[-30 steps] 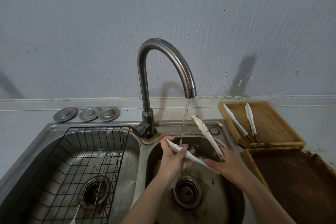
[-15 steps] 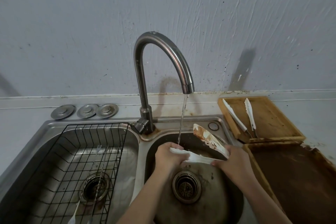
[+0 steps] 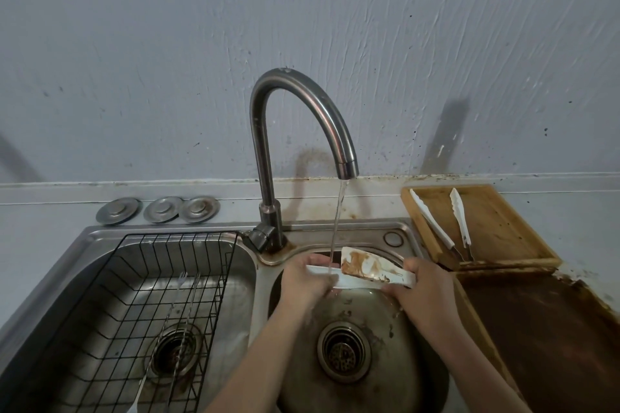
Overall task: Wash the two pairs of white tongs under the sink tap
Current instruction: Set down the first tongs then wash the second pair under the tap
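Observation:
A pair of white tongs (image 3: 365, 270), smeared with brown sauce on one arm, lies crosswise over the right sink basin (image 3: 365, 308) under the running tap (image 3: 347, 164). My left hand (image 3: 303, 282) grips the lower arm's tip, where the water stream lands. The hinge end sits in the grip of my right hand (image 3: 421, 288). A second pair of white tongs (image 3: 443, 228) rests on a wooden tray (image 3: 496, 228) to the right of the sink.
The left basin (image 3: 241, 265) holds a black wire rack (image 3: 141, 312) with a fork and skewers. Three metal sink plugs (image 3: 157, 209) lie behind it. A dark, stained wooden tray (image 3: 543, 339) sits at the front right.
The tongs have turned from spread and upright to lying flat across the basin, showing the stained inner face. Both hands moved up closer under the stream.

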A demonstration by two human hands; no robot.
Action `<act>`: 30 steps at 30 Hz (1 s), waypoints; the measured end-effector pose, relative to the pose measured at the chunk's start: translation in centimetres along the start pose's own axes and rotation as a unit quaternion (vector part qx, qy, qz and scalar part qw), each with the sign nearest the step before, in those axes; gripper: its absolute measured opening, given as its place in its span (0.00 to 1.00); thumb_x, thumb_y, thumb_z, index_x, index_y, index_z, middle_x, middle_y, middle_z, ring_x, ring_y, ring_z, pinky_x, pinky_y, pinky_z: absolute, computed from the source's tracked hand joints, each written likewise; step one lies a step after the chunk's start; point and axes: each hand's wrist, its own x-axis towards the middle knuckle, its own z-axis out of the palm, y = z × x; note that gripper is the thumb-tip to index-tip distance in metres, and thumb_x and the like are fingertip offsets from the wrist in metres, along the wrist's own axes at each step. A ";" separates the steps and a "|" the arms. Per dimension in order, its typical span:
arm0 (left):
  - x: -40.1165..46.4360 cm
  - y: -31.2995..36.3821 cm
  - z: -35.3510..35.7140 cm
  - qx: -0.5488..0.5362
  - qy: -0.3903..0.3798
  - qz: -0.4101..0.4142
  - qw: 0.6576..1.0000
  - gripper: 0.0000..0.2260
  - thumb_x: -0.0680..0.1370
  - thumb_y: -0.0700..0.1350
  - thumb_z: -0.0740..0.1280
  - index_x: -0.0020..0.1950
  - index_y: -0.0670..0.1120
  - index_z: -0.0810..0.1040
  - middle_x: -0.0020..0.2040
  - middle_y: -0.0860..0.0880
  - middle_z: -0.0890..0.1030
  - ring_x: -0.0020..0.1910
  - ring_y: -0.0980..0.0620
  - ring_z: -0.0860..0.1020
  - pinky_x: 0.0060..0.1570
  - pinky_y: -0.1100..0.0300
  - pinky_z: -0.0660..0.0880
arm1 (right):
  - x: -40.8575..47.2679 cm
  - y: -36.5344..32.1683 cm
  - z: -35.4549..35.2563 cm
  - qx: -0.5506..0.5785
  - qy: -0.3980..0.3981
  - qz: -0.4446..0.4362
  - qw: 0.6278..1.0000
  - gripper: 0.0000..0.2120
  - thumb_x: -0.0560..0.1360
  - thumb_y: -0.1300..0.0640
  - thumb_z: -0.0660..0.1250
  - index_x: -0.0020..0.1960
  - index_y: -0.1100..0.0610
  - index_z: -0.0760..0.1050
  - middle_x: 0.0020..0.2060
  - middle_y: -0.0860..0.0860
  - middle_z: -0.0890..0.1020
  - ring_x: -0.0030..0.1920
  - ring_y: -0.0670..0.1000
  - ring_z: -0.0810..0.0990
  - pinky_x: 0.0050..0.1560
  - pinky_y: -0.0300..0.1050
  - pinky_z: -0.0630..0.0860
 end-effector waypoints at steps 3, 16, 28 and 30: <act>0.2 -0.5 0.1 0.073 0.057 0.086 0.992 0.17 0.63 0.36 0.78 0.46 0.48 0.75 0.50 0.45 0.82 0.49 0.46 0.80 0.49 0.49 0.80 | 0.1 0.0 0.1 0.013 0.003 -0.006 1.000 0.14 0.63 0.55 0.78 0.32 0.51 0.71 0.28 0.44 0.76 0.32 0.42 0.73 0.27 0.36 0.65; -0.4 -0.2 0.6 -0.249 -0.161 0.066 0.953 0.12 0.75 0.29 0.63 0.54 0.42 0.74 0.50 0.43 0.80 0.50 0.49 0.81 0.44 0.59 0.81 | -0.7 -0.1 1.9 0.163 -0.046 0.080 0.982 0.20 0.63 0.59 0.77 0.27 0.55 0.65 0.24 0.50 0.70 0.26 0.49 0.68 0.28 0.42 0.65; -0.3 -1.4 0.4 -0.333 -0.231 -0.075 0.911 0.06 0.78 0.42 0.62 0.41 0.43 0.72 0.33 0.46 0.71 0.32 0.52 0.73 0.38 0.55 0.77 | -1.0 0.4 2.4 0.284 -0.192 0.174 0.923 0.22 0.64 0.68 0.75 0.22 0.54 0.66 0.18 0.46 0.71 0.19 0.43 0.68 0.20 0.35 0.65; 0.3 -0.8 -0.2 -0.358 -0.261 -0.059 0.894 0.12 0.74 0.46 0.66 0.31 0.46 0.71 0.26 0.50 0.67 0.25 0.54 0.67 0.29 0.60 0.72 | -1.1 0.2 2.7 0.334 -0.249 0.189 0.889 0.22 0.65 0.68 0.74 0.18 0.55 0.69 0.15 0.46 0.71 0.15 0.42 0.65 0.16 0.33 0.62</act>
